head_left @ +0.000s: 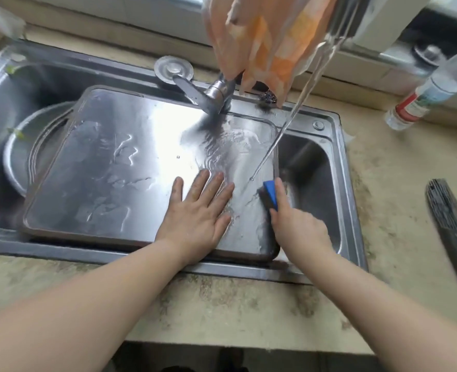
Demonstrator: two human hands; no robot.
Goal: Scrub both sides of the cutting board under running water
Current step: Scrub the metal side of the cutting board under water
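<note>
I am scrubbing the top face of the steel cutting board (109, 167), which is lying flat across the sink (337, 162), its near edge resting on the front rim and its right end reaching over the right basin. My left hand (199, 210) is lying open and flat on the board near its front edge, fingers spread, pressing it so it is not sliding. My right hand (294, 226) is closed around a blue sponge (271, 196), and the sponge is touching the board close to its right edge. A thin stream of water (281, 130) is falling just in front of the sponge, and the surface is wet with ripples and drops over most of its width.

I judge the task is in its first half. The face that is up is wet and is being scrubbed, but I cannot tell how much of it is already clean. The under side is hidden, so turning the board and scrubbing that side is, I think, not yet done. A metal bowl (15, 157) is sitting in the left basin, partly under the board.
</note>
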